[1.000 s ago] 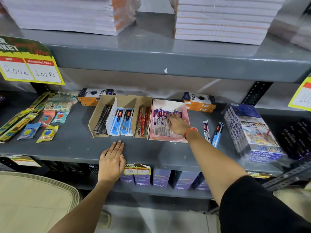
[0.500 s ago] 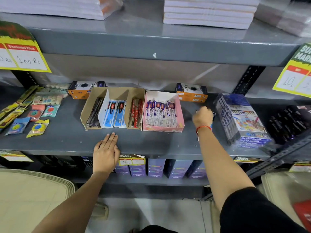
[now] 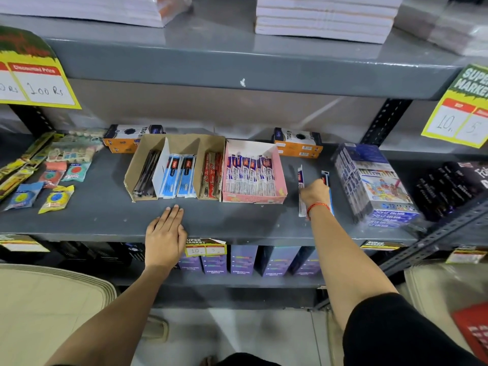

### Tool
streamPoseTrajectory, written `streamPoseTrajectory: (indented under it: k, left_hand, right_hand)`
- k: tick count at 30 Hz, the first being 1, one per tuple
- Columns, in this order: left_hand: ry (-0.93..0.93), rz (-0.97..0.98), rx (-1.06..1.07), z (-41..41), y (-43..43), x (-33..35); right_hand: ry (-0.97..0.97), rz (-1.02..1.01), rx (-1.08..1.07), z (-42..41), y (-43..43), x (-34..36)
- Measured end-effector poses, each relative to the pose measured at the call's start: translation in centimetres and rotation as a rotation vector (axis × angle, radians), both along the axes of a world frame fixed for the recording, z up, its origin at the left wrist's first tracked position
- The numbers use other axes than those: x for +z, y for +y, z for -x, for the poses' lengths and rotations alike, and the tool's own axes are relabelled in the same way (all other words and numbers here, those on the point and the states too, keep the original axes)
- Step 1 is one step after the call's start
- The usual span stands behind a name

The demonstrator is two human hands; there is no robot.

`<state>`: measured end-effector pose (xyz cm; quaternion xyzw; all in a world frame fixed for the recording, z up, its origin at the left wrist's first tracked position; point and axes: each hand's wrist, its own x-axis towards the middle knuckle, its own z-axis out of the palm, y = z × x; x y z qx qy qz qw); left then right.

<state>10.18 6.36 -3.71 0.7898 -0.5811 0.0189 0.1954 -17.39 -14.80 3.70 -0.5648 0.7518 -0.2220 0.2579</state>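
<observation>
My right hand [image 3: 314, 194] is over two slim pen packets lying on the grey shelf [image 3: 105, 217], to the right of the pink box. Its fingers curl round the white-and-purple packet [image 3: 300, 180]; the blue packet [image 3: 327, 178] lies along the hand's right side. The pink box [image 3: 253, 199] holds a row of the same white-and-purple packets. Left of it, a divided cardboard box [image 3: 131, 178] holds dark, blue and red pen packets. My left hand [image 3: 165, 233] lies flat on the shelf's front edge with straight fingers.
A shrink-wrapped stack of colour-pencil boxes [image 3: 375, 186] stands right of my right hand. Two orange boxes [image 3: 298, 147] sit at the back. Small eraser and sharpener packets [image 3: 55, 198] lie at the left. Paper reams fill the shelf above; purple boxes [image 3: 243, 260] stand below.
My right hand left the pink box and moved right to the loose pen packets, closing on them. My left hand stayed flat on the shelf edge.
</observation>
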Motion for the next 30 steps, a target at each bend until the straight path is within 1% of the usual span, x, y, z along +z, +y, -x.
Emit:
streamPoseTrajectory:
  k: [4, 6, 8, 10, 12, 14, 18, 23, 27, 30]
  left_hand:
    - [0.003, 0.003, 0.003, 0.1, 0.0, 0.1]
    - [0.002, 0.005, 0.003, 0.2, 0.0, 0.2]
    - [-0.001, 0.005, 0.005, 0.2, 0.1, 0.3]
    - [-0.004, 0.002, 0.006, 0.2, 0.1, 0.3]
    - [0.002, 0.001, 0.008, 0.2, 0.1, 0.3]
    - [0.006, 0.002, 0.01, 0.2, 0.1, 0.3]
    - [0.009, 0.002, 0.005, 0.3, 0.1, 0.5]
    - [0.008, 0.012, 0.005, 0.2, 0.1, 0.7]
    - [0.007, 0.004, 0.006, 0.2, 0.2, 0.5]
    - [0.014, 0.0, 0.009, 0.1, 0.1, 0.4]
  right_hand:
    - [-0.026, 0.052, 0.026, -0.4, 0.1, 0.5]
    - [-0.041, 0.16, 0.013, -0.9, 0.3, 1.2]
    - [-0.014, 0.292, 0.005, -1.7, 0.5, 2.1]
    - [-0.013, 0.397, 0.037, -2.7, 0.7, 2.9]
    - [-0.103, 0.428, 0.083, -3.7, 0.9, 3.4]
    - [-0.206, 0.41, 0.145, -4.9, 1.4, 3.5]
    - [-0.308, 0.332, 0.269, -7.4, 2.8, 2.8]
    - [-0.507, 0.211, 0.227, -8.8, 3.4, 1.5]
    - [-0.553, 0.172, 0.191, -9.0, 3.2, 0.9]
    - [-0.512, 0.207, 0.164, -8.8, 2.4, 1.1]
